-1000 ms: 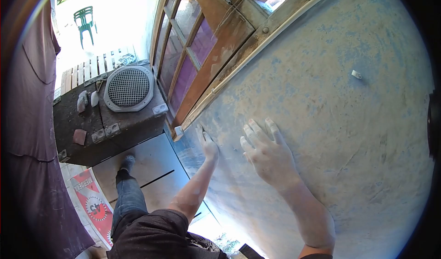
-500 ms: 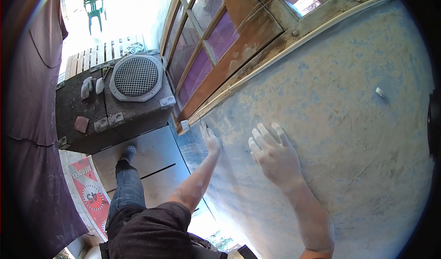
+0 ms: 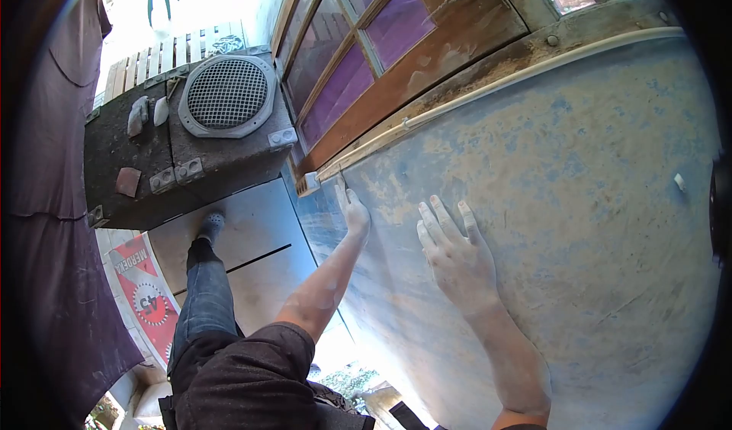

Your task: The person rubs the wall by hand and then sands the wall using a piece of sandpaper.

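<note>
A large wall [image 3: 579, 224] with patchy blue and beige paint fills the right side. My right hand [image 3: 457, 258], dusted white, lies against it, fingers stretched out and slightly spread. Farther left, my left hand [image 3: 354, 213] rests at the wall's left part, seen edge-on with its fingers extended toward the white socket box [image 3: 308, 184]. A thin dark strand shows just beyond those fingertips. Both palms are hidden, and no held object shows in either hand. Above the hands runs a pale conduit [image 3: 488, 91] along the wall's top edge.
A wooden window frame [image 3: 404, 94] borders the wall. At left stands a dark speaker cabinet [image 3: 152, 201] with a round grille [image 3: 229, 94], a sandpaper-like brown square [image 3: 128, 181] and pale lumps on top. A purple cloth [image 3: 53, 201] hangs at far left. A white peg [image 3: 679, 182] sticks out at right.
The camera view has shifted, showing more of the window, with the cabinet higher and the peg farther right. My right hand's fingers have straightened upward; my left hand keeps nearly the same place.
</note>
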`<state>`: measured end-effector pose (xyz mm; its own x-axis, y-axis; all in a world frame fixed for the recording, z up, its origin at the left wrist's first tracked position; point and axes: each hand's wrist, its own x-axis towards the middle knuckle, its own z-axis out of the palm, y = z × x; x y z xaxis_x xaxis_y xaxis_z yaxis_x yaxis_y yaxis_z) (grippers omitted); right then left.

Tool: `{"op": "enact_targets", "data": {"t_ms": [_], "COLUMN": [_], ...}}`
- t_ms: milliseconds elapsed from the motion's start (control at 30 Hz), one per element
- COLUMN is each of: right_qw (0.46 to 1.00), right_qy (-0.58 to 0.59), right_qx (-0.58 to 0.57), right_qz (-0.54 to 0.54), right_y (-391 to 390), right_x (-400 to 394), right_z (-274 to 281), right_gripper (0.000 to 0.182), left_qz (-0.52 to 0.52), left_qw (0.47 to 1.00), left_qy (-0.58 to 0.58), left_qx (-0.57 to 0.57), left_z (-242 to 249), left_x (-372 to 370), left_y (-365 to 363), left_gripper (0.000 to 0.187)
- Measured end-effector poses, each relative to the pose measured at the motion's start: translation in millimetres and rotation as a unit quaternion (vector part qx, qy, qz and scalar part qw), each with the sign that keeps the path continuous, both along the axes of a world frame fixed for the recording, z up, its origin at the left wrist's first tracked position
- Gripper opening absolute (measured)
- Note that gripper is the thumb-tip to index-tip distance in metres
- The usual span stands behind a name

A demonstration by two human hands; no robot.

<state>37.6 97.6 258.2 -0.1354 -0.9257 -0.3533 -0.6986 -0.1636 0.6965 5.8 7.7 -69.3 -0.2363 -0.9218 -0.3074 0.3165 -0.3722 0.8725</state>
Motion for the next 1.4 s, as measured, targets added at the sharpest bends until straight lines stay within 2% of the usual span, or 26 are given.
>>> {"op": "enact_targets", "data": {"t_ms": [33, 67, 133, 267, 300, 367, 433, 533, 600, 667, 767, 833, 867, 933, 967, 1033, 1133, 1167, 1300, 1367, 1400], "right_qw": [1.0, 1.0, 1.0, 0.998, 0.999, 0.998, 0.997, 0.995, 0.992, 0.992, 0.988, 0.983, 0.977, 0.976, 0.974, 0.976, 0.984, 0.988, 0.992, 0.989, 0.988], "right_qy": [0.012, 0.024, 0.007, -0.036, -0.034, -0.049, -0.056, -0.07, -0.079, -0.057, -0.041, -0.048, -0.058, -0.057, -0.057, -0.03, 0.018, 0.039, 0.047, 0.062, 0.063], "right_qx": [-0.006, -0.011, -0.006, -0.005, 0.0, -0.001, -0.004, -0.023, -0.033, -0.08, -0.131, -0.159, -0.181, -0.191, -0.198, -0.198, -0.172, -0.148, -0.11, -0.133, -0.138], "right_qz": [0.008, 0.015, -0.006, -0.045, -0.042, -0.045, -0.053, -0.073, -0.09, -0.084, -0.075, -0.08, -0.094, -0.093, -0.093, -0.08, -0.051, -0.034, -0.038, -0.028, -0.023], "right_y": [0.2, 0.0, 1.5, 7.6, 10.4, 15.8, 15.0, 11.0, 10.4, 12.7, 10.5, 4.0, 2.4, 3.9, 7.4, 23.5, 54.6, 66.7, 89.2, 87.4, 85.7], "right_x": [0.0, 0.2, 3.0, 8.3, 8.7, 7.2, 8.7, 14.8, 16.4, 17.1, 20.8, 22.6, 23.9, 24.4, 24.5, 22.3, 19.8, 22.6, 25.2, 26.0, 26.7], "right_z": [-3.0, -5.1, -5.4, -5.1, -4.5, -3.1, -2.2, -2.1, -1.4, 3.1, 18.7, 33.1, 40.0, 53.6, 61.9, 84.5, 122.6, 133.0, 169.5, 172.0, 169.5], "right_gripper": [0.038, 0.037, 0.037, 0.038, 0.038, 0.039, 0.039, 0.04, 0.04, 0.042, 0.045, 0.046, 0.048, 0.047, 0.046, 0.046, 0.046, 0.047, 0.048, 0.049, 0.049], "left_qz": [0.006, -0.012, -0.052, -0.093, -0.09, -0.032, -0.006, -0.012, -0.047, -0.104, -0.09, -0.087, -0.084, -0.036, -0.041, -0.034, -0.033, -0.044, 0.007, -0.028, -0.044], "left_qw": [1.0, 0.999, 0.992, 0.973, 0.974, 0.991, 1.0, 0.999, 0.987, 0.975, 0.975, 0.993, 0.993, 0.996, 0.996, 0.994, 0.991, 0.991, 0.993, 0.999, 0.997], "left_qy": [-0.008, -0.028, -0.042, -0.036, -0.034, 0.018, -0.029, -0.034, -0.037, -0.042, 0.004, -0.019, -0.017, -0.037, -0.037, -0.011, 0.012, 0.008, 0.067, -0.03, -0.046], "left_qx": [0.021, -0.021, -0.109, -0.209, -0.205, -0.125, -0.008, 0.003, -0.149, -0.191, -0.202, -0.077, -0.08, 0.077, 0.074, -0.1, -0.126, -0.126, -0.097, 0.002, -0.034], "left_z": [-3.6, -2.5, 54.6, 73.4, 66.2, 40.0, 28.0, 39.8, 79.4, 117.0, 98.4, 81.0, 71.9, 66.4, 78.6, 122.7, 166.8, 160.7, 85.9, 72.1, 77.0], "left_x": [-2.6, -3.7, 18.1, 44.3, 38.7, 18.7, 8.3, 3.4, 15.8, 38.5, 49.1, 44.9, 36.1, 20.3, 19.9, 28.7, 36.6, 39.9, 22.7, 32.4, 38.1], "left_y": [-6.8, 5.3, 48.9, 100.2, 95.5, 65.0, 20.7, 1.0, 26.8, 72.1, 119.2, 128.2, 123.1, 99.2, 89.5, 75.8, 93.8, 98.2, 118.4, 141.8, 158.3], "left_gripper": [0.054, 0.054, 0.056, 0.059, 0.059, 0.058, 0.057, 0.056, 0.057, 0.058, 0.057, 0.054, 0.054, 0.053, 0.053, 0.052, 0.051, 0.051, 0.053, 0.055, 0.056]}}
